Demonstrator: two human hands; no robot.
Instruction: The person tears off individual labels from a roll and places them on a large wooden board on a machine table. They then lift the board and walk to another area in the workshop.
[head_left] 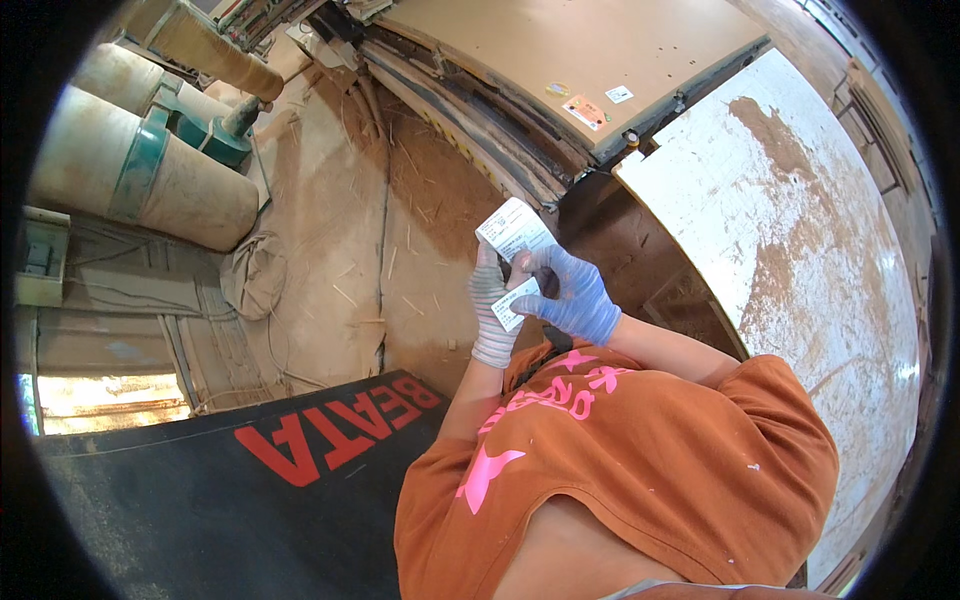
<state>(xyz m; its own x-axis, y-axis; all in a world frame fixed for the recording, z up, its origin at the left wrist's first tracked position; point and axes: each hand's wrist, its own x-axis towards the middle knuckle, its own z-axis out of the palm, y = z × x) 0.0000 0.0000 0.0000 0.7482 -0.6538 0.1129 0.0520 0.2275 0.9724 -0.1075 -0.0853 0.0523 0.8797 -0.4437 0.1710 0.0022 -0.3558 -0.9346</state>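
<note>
In front of my chest, both of my gloved hands are close together. My left hand point(491, 312), in a grey-white striped glove, is closed round a stack of white printed labels point(514, 226) that sticks up above the fingers. A bare fingertip shows between the two gloves. My right hand point(578, 292), in a blue glove, reaches over from the right and pinches one white label point(514, 306) in front of the left palm. Whether this label is apart from the stack is hard to tell.
A tan board stack point(590, 50) with stickers lies ahead, beside dusty rails. To the right is a scuffed white panel point(800, 240). Large dusty ducts point(100, 160) with green bands stand at left. A black panel point(200, 500) with red lettering lies lower left. Sawdust covers the floor point(430, 260).
</note>
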